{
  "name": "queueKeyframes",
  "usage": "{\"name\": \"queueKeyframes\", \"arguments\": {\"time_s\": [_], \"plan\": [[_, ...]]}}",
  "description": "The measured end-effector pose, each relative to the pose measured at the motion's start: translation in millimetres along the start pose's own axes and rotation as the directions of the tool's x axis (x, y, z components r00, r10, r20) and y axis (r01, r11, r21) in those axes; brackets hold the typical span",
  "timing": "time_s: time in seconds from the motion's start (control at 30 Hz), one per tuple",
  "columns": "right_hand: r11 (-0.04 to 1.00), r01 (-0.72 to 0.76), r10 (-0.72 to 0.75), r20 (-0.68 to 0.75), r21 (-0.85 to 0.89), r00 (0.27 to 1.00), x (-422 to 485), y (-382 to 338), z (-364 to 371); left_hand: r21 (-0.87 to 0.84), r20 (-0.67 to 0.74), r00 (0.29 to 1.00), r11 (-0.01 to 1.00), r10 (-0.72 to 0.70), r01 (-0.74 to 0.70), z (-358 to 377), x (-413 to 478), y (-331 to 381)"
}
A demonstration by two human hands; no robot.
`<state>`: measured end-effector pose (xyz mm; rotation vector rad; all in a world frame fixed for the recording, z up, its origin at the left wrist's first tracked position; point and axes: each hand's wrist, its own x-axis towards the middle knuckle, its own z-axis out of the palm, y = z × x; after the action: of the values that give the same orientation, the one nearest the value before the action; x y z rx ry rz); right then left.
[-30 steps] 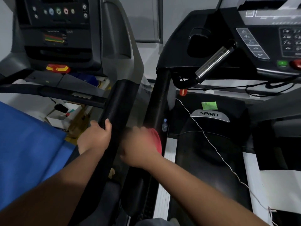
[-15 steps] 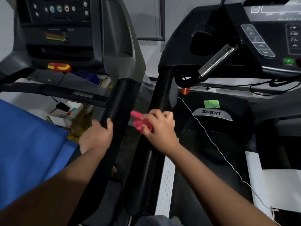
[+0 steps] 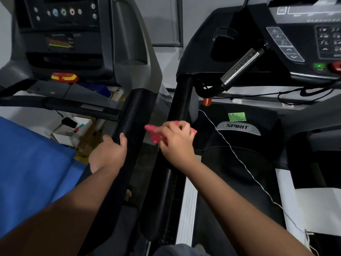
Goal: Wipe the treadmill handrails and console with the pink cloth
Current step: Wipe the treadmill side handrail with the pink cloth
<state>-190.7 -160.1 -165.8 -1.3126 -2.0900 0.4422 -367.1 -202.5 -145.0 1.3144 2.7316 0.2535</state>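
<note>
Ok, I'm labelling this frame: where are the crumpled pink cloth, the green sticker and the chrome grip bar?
crumpled pink cloth (image 3: 154, 133), head view, bunched part left of the fingers.
green sticker (image 3: 237, 116), head view, its centre.
chrome grip bar (image 3: 241, 66), head view, mid-shaft.

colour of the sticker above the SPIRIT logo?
Green sticker, clearest in the head view, just above the SPIRIT logo.
</note>
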Motion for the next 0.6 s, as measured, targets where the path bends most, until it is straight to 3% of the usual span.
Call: {"name": "queueKeyframes", "arguments": {"time_s": [0.17, 0.3, 0.4, 0.53, 0.6], "plan": [[0.937, 0.149, -0.142, -0.044, 0.315, 0.989, -32.4, 18.8, -5.3, 0.000, -0.011, 1.000, 1.000, -0.006, 0.006, 0.8, 1.8, 0.6], [0.902, 0.005, 0.051, -0.118, 0.431, 0.992, -7.1, 34.9, -13.8, 0.008, -0.020, 1.000, 1.000, 0.001, -0.001, 1.7, 1.3, 1.2], [0.916, -0.068, 0.126, -0.122, 0.396, 0.985, 8.4, 27.2, -10.6, 0.005, -0.007, 1.000, 1.000, 0.005, -0.005, 1.9, 2.2, 0.4], [0.986, 0.005, 0.017, -0.130, 0.168, 0.991, -7.3, 3.8, 3.1, 0.006, 0.012, 1.000, 1.000, 0.003, -0.003, 4.4, 4.9, -1.6], [0.977, 0.071, -0.046, -0.124, 0.204, 0.991, -21.0, 4.7, 5.3, 0.004, 0.010, 1.000, 1.000, -0.002, 0.002, 5.4, 5.3, -2.3]]}}
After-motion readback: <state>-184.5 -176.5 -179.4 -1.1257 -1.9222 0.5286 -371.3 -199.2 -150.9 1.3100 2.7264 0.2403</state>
